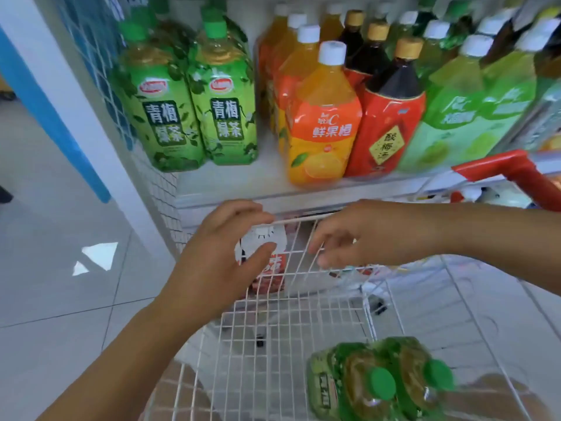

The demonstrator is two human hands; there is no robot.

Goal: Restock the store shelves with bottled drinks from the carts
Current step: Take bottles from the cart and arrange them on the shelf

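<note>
Reference: shelf unit, white board.
- Left side of the unit: closed by a wire-mesh panel, white low down, blue toward the top.
- Left of the unit: slanted white upright with a blue stripe.
- Floor, left of and below the unit: pale glossy tiles with thin dark joints.
- On the tiles near the unit's left side: two bright light reflections.

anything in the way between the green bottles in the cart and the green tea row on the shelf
Only the cart's front wall, gripped by the left hand and right hand, stands between the green bottles and the shelf. The space before the green tea row looks free.
</note>
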